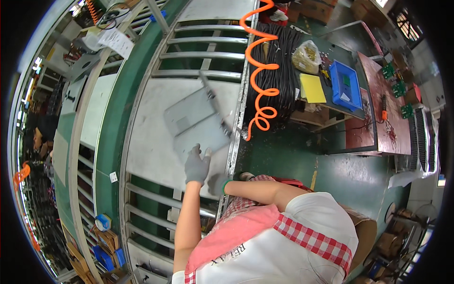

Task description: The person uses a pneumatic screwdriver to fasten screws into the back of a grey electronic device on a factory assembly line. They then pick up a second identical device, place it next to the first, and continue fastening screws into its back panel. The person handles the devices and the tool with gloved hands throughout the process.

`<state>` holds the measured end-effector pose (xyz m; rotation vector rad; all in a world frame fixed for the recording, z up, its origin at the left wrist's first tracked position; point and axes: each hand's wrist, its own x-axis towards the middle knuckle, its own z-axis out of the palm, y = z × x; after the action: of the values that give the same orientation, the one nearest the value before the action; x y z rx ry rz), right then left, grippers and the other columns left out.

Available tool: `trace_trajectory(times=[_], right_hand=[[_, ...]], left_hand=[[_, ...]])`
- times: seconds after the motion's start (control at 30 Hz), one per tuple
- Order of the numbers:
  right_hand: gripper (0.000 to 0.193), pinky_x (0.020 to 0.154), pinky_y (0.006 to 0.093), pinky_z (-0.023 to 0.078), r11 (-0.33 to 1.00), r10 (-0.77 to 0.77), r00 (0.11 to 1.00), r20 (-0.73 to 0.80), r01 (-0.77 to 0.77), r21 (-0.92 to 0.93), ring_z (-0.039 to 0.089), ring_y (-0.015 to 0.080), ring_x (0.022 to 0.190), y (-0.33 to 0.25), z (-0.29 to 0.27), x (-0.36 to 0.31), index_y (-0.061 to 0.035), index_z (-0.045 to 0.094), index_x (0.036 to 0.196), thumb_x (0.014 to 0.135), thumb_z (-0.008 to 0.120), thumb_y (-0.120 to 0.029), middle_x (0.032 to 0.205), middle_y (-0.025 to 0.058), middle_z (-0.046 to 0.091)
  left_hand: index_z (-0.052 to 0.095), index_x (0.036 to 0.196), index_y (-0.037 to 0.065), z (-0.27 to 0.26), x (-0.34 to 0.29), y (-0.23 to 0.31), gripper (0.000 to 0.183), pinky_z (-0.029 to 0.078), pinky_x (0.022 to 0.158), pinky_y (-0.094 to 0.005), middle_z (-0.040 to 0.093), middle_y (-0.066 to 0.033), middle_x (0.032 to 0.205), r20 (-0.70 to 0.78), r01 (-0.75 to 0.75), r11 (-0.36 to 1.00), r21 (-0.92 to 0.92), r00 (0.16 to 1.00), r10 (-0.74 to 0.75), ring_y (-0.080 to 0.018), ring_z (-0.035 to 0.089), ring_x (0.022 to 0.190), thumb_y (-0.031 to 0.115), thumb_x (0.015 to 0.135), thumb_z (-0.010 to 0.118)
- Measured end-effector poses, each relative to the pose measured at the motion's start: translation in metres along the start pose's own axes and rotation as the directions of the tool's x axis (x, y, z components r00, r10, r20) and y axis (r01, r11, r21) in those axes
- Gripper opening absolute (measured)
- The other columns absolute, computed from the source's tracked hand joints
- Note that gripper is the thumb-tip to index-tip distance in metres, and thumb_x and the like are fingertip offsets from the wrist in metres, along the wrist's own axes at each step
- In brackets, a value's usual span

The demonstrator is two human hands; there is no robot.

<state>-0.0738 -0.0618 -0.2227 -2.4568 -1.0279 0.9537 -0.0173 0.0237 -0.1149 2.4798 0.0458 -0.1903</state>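
A flat grey panel (194,116) with a seam across its middle lies on the pale board of the conveyor, turned at an angle. Dark fittings, blurred, stand along its right edge. My left hand (197,163), in a grey glove, is at the panel's near edge with fingers stretched out and the thumb apart. Its fingertips overlap the panel in the picture; whether they touch it I cannot tell. My right hand (217,184), grey-gloved with a green cuff, is smeared by motion beside the conveyor's right rail, close to the left hand. Its fingers do not show clearly.
An orange coiled hose (263,66) hangs along the right rail (233,158). Black cables (269,80) lie beyond it. A side table holds a blue tray (335,87), yellow sheets (312,88) and a bag of small parts (306,57). Metal rollers (203,56) lie beyond the board.
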Motion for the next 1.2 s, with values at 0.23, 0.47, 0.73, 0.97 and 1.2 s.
trace_trajectory(times=[0.23,0.47,0.73,0.97,1.2], right_hand=[[0.031,0.070,0.0419,0.049,0.972,-0.225,0.962,0.152,0.212,0.100,0.064,0.0313,0.081,0.193,0.018,-0.094,-0.0064,0.068,0.091,0.081,0.061,-0.035,0.090,0.0158,0.067],[0.037,0.091,0.0436,0.048,0.490,0.851,0.074,-0.520,-0.468,0.735,0.061,0.0349,0.105,0.395,-0.134,-0.127,-0.0051,0.063,0.105,0.082,0.065,-0.035,0.105,0.0172,0.066],[0.045,0.086,0.0438,0.052,0.241,0.965,0.086,-0.247,-0.656,0.715,0.064,0.0345,0.102,0.421,-0.214,-0.096,-0.0026,0.065,0.106,0.082,0.066,-0.041,0.109,0.0188,0.066],[0.033,0.078,0.0418,0.055,0.385,0.909,0.171,-0.380,-0.695,0.608,0.067,0.0331,0.092,0.434,-0.204,-0.103,0.0011,0.067,0.096,0.080,0.066,-0.028,0.097,0.0185,0.069],[0.029,0.088,0.0407,0.052,0.288,0.958,0.164,-0.236,-0.578,0.763,0.061,0.0360,0.108,0.417,-0.201,-0.106,-0.0024,0.070,0.100,0.078,0.062,-0.019,0.114,0.0221,0.064]], left_hand=[[0.042,0.133,-0.004,0.048,-0.040,0.035,0.064,0.045,0.090,-0.0473,0.054,-0.0273,0.122,-0.170,0.145,0.989,0.027,0.976,-0.138,-0.0427,0.056,0.107,0.036,0.087,0.060],[0.047,0.123,-0.002,0.052,-0.132,-0.040,0.039,0.050,0.072,-0.0479,0.064,-0.0273,0.094,-0.277,0.167,0.985,0.048,0.949,-0.148,-0.0459,0.062,0.086,0.015,0.088,0.056],[0.046,0.124,0.001,0.004,-0.245,-0.137,0.043,0.046,0.061,-0.0481,0.060,-0.0183,0.079,-0.074,0.002,0.874,0.486,0.996,0.039,-0.0400,0.057,0.067,0.022,0.089,0.059],[0.043,0.127,0.003,-0.016,-0.265,-0.158,0.046,0.043,0.069,-0.0481,0.058,-0.0169,0.090,0.082,0.043,0.812,0.581,0.990,-0.111,-0.0350,0.056,0.078,0.023,0.089,0.058],[0.046,0.125,0.000,-0.028,-0.218,-0.027,0.038,0.043,0.095,-0.0462,0.052,-0.0237,0.123,-0.506,0.034,0.893,0.450,0.833,0.223,-0.0393,0.055,0.109,0.008,0.089,0.053]])
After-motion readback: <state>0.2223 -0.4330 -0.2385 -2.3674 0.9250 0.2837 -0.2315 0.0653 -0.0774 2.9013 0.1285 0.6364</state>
